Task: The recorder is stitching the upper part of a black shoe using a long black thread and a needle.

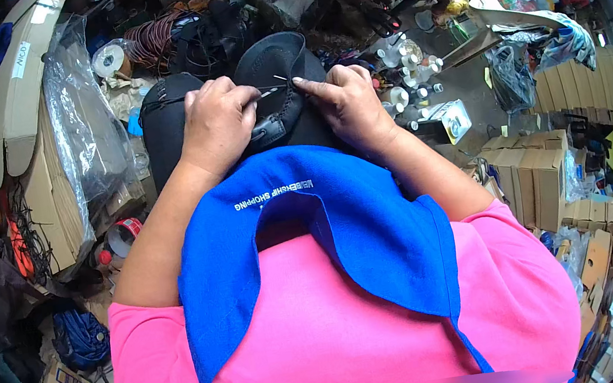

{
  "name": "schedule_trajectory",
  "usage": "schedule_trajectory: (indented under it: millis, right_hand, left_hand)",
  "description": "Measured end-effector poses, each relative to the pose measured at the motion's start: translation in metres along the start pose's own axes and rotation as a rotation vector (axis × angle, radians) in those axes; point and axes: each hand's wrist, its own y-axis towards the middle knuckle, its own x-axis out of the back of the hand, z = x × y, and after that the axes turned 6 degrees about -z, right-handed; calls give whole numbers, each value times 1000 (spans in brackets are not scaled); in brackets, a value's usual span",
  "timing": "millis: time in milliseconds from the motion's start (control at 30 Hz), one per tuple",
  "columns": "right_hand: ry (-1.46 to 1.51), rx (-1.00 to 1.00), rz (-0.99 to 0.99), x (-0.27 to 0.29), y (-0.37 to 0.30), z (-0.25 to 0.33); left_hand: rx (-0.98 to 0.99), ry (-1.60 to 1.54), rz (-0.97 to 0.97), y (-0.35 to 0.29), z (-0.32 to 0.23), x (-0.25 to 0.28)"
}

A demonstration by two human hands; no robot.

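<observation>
A black shoe point(271, 59) rests on my dark-clad lap, its opening facing up and a strap with a small metal fitting on its near side. My left hand point(218, 118) is at the shoe's left side, fingers pinched on a thin, pale, needle-like piece point(269, 92). A dark strand runs leftward from that hand across my knee. My right hand point(348, 99) grips the shoe's right rim, its index fingertip beside another thin pale tip that sticks up at the edge. The undersides of both hands' fingers are hidden.
A blue apron point(383, 235) covers my front. Several small bottles point(407, 71) stand to the right, with stacked cardboard point(528, 180) nearer. Left are a cardboard sheet point(18, 91) and clear plastic wrap point(90, 128); a white spool point(108, 60) and coiled cord point(156, 42) lie farther off.
</observation>
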Motion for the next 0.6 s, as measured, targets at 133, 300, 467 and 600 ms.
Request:
schedule_trajectory:
  millis: [133,300,467,600]
  right_hand:
    - [375,-257,153,4,11,-20]
    - [529,-300,395,21,41,-33]
    - [511,-209,461,16,52,-46]
    - [523,-224,471,18,54,-45]
  left_hand:
    - [115,-296,-17,13,4,-4]
    - [87,-378,19,15,16,-17]
    - [84,-348,29,14,20,-19]
    - [96,-361,39,13,21,-20]
